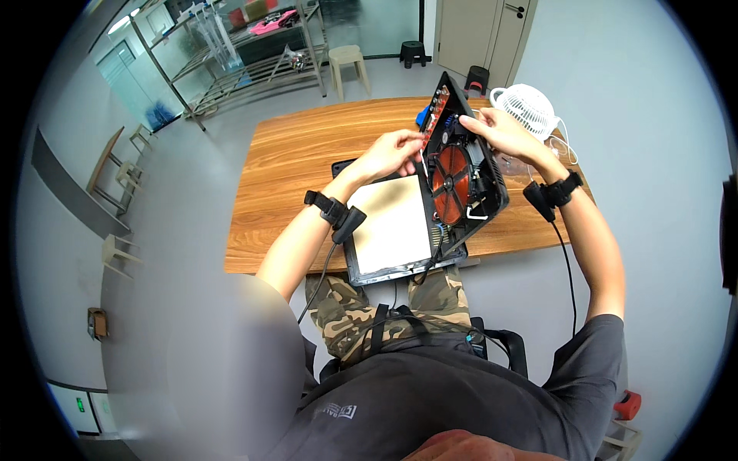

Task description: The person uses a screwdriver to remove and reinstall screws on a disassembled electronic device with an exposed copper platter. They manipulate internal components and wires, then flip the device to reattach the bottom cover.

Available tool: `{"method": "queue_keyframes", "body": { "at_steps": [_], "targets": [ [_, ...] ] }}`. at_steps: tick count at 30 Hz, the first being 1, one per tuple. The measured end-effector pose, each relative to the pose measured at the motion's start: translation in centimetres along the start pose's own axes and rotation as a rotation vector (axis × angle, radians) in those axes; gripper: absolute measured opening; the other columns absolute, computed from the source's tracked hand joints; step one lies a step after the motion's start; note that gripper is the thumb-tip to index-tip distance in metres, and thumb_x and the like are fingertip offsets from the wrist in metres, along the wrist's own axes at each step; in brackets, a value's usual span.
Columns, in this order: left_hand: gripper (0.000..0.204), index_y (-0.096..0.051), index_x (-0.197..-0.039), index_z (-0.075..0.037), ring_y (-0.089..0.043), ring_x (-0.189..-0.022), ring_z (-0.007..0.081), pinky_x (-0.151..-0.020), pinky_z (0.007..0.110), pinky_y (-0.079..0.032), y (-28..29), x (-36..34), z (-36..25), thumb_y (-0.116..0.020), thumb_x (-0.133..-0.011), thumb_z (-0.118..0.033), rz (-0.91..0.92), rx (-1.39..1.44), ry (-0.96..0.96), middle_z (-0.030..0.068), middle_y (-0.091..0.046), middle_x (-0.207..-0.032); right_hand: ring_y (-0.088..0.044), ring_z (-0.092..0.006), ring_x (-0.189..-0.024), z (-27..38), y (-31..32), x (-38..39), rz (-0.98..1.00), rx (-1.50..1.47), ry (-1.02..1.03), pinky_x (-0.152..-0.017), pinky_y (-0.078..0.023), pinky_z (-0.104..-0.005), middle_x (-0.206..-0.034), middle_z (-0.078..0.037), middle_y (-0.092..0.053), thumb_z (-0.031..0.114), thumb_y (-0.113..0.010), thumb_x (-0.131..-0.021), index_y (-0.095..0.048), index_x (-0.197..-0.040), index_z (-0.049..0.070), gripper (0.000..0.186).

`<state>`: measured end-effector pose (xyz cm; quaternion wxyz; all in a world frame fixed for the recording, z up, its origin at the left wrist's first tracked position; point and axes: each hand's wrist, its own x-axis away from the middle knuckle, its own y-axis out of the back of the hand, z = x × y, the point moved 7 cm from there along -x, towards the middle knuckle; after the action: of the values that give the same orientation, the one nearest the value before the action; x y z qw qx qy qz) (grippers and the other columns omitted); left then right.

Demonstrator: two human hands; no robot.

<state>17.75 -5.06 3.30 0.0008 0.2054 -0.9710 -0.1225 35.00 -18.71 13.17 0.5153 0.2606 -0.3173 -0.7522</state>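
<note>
An opened induction cooker stands in front of me. Its black housing (492, 178) is tilted up on edge, showing a round copper coil (451, 184) and a red circuit board (436, 115). My right hand (503, 132) grips the upper right edge of the housing, thumb on the inner side, other fingers partly hidden. My left hand (400, 151) is at the red board, thumb and fingers pinched on a thin white wire (424, 164). Beneath, the cooker's top panel (388, 223) lies on the table, its pale inner face up. Dark wires (437, 257) run between the two halves.
The wooden table (296, 154) carries a white fan (526, 107) with its cord at the far right. A blue object (422, 116) shows partly behind the housing. Stools (348, 61) and a metal rack (254, 58) stand beyond. Cables hang from both wrist straps.
</note>
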Motion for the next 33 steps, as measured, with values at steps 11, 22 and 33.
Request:
{"method": "queue_keyframes", "body": {
  "at_steps": [11, 22, 33],
  "targets": [
    [0.046, -0.058, -0.123, -0.003, -0.067, -0.073, 0.012, -0.059, 0.026, -0.055, 2.1, 0.5, -5.3, -0.049, -0.108, -0.046, -0.106, 0.075, -0.049, 0.0065, -0.067, -0.088, -0.067, -0.0131, -0.063, 4.1, -5.7, -2.3, 0.093, -0.318, 0.181, -0.055, -0.058, -0.0287, -0.076, -0.004, -0.062, 0.048, -0.058, -0.103, -0.052, -0.094, 0.007, 0.042],
    [0.052, -0.063, -0.125, 0.0, -0.064, -0.092, 0.0121, -0.087, 0.031, -0.052, 9.6, 7.6, -1.1, -0.055, -0.105, -0.047, -0.199, -0.26, 0.293, 0.0048, -0.068, -0.107, -0.07, -0.0217, -0.055, -1.8, -13.1, -3.4, 0.233, -0.18, 0.088, -0.05, -0.054, -0.0338, -0.075, -0.014, -0.068, 0.046, -0.042, -0.109, -0.059, -0.096, -0.005, 0.056],
    [0.056, -0.067, -0.107, 0.004, -0.058, -0.078, 0.0148, -0.073, 0.03, -0.05, 12.6, 11.3, 7.4, -0.058, -0.101, -0.051, -0.316, -0.149, 0.431, 0.0054, -0.061, -0.088, -0.072, -0.0235, -0.067, -11.3, -19.2, -1.4, 0.428, -0.284, -0.251, -0.061, -0.063, -0.0336, -0.081, -0.02, -0.07, 0.052, -0.044, -0.106, -0.062, -0.093, -0.016, 0.071]
  ]
}}
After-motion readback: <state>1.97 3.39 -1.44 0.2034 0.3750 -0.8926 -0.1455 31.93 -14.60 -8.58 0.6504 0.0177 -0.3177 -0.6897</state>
